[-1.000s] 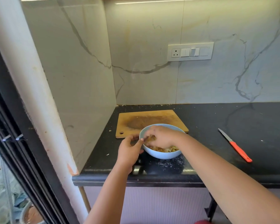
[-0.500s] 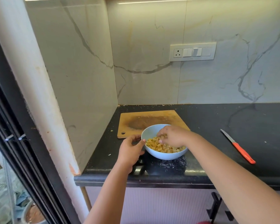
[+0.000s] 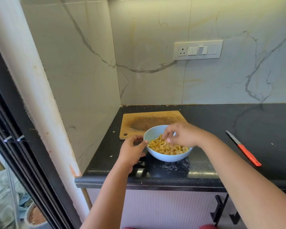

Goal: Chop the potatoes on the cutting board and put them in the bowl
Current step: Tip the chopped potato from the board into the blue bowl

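A light blue bowl (image 3: pixel 169 157) stands on the black counter, filled with yellow chopped potato pieces (image 3: pixel 163 147). Behind it lies the wooden cutting board (image 3: pixel 139 119), bare apart from a dark wet stain. My left hand (image 3: pixel 132 149) holds the bowl's left rim, thumb against the edge. My right hand (image 3: pixel 182 135) hovers over the bowl's right side with its fingers loosely spread above the pieces; I see nothing in them.
A knife with an orange handle (image 3: pixel 243 148) lies on the counter (image 3: pixel 238 123) to the right. Marble walls close the left and back sides. A switch plate (image 3: pixel 198 50) is on the back wall. The counter's front edge is just below the bowl.
My right hand has lifted from the potato pieces and shifted right, its fingers spreading, so more of the pieces show. My left hand stays on the bowl's rim.
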### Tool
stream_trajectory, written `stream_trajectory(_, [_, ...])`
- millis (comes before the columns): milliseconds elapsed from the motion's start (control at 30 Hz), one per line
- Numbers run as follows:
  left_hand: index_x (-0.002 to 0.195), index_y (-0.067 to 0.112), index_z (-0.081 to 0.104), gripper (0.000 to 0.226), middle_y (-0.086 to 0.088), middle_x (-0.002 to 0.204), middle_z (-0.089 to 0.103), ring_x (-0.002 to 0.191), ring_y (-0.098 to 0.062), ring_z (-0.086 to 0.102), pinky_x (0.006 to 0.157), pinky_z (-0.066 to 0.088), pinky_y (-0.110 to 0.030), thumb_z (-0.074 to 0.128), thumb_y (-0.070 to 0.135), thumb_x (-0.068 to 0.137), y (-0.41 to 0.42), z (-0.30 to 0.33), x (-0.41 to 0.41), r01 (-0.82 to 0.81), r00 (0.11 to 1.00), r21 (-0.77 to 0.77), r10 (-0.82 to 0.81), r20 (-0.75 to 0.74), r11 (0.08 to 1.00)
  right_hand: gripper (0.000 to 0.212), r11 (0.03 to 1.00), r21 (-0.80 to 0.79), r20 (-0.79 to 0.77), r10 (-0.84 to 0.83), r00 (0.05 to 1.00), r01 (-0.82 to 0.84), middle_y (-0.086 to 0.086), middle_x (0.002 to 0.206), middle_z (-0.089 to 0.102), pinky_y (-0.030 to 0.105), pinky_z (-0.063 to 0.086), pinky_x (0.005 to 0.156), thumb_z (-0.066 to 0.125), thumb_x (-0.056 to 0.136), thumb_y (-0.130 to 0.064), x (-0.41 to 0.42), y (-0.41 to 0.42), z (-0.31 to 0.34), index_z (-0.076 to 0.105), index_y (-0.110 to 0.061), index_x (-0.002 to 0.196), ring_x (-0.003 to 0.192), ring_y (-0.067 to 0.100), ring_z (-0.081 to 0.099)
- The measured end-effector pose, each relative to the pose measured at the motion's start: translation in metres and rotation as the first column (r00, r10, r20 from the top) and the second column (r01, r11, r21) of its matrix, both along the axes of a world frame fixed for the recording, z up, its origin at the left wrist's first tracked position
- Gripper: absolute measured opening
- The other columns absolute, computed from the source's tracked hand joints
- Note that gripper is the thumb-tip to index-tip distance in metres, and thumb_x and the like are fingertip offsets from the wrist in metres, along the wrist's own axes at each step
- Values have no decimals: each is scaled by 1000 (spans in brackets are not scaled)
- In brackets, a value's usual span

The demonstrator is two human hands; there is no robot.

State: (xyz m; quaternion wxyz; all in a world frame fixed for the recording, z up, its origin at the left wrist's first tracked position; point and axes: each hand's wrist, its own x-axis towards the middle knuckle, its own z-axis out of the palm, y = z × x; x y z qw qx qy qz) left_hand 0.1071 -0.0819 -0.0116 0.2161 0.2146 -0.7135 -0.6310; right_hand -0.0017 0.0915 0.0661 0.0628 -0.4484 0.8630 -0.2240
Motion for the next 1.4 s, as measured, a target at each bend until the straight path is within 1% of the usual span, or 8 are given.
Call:
stream_trajectory(167, [113,20,65,19,2,111,67,101,-14,65,65,57,-22,63,20,95,1,3,0,-3,1000,8,3,5,1000,27,843,-532,-195,-220,956,86,-3,90,61,23,48,68,50,92,3,3,-2,1,72,-13,95,76,12,60])
stream_trajectory(300, [112,19,65,17,1,110,68,98,-15,66,66,57,-22,63,19,95,2,3,-1,-10,1000,16,9,12,1000,30,987,-160,-41,-29,999,22,-3,106,64,22,50,75,61,90,-2,4,-4,-13,69,-22,111,88,8,63])
stream_trajectory(467, [109,20,62,20,3,102,68,84,-14,71,70,61,-30,61,34,96,6,2,2,-64,996,-75,69,63,995,30,839,-470,-31,-327,945,275,-3,113,60,27,49,90,67,90,-27,-8,19,-18,64,-22,120,98,10,59])
stream_trajectory(600, [113,17,54,36,-1,108,64,90,-16,69,70,61,-30,61,46,93,11,3,-4,1,993,-13,0,120,1000,48,830,-150,488,-411,770,538,3,123,62,38,54,86,53,95,-49,-12,41,-44,52,-17,130,102,21,63])
stream_trajectory(700, [111,15,51,27,-6,113,60,98,-22,66,75,62,-38,64,30,94,13,11,-20,16,988,43,-22,153,999,29,843,-141,752,-251,610,520,8,97,67,24,51,53,52,100,-32,-8,40,-51,56,-10,119,61,14,60])
stream_trajectory(867, [119,18,50,35,-2,114,61,103,-21,64,83,59,-42,62,39,93,31,23,-68,70,994,-103,-61,94,992,23,750,-249,866,-111,487,613,18,112,60,27,58,53,46,99,-2,-45,66,-36,46,-12,120,74,24,69])
stream_trajectory(1033, [140,12,42,47,-11,131,57,115,-22,61,99,51,-34,55,29,100,62,41,-136,244,964,175,-218,-155,954,21,426,-380,889,-76,451,821,21,95,53,19,50,40,35,97,8,-116,82,-17,47,1,113,59,23,56])
stream_trajectory(1400, [142,26,45,51,5,138,52,112,-5,52,95,41,-24,57,43,96,43,16,-172,59,993,-443,-96,-63,894,45,211,-254,912,-272,306,944,16,134,42,20,48,36,40,97,4,-241,66,-47,37,-7,141,103,34,60])
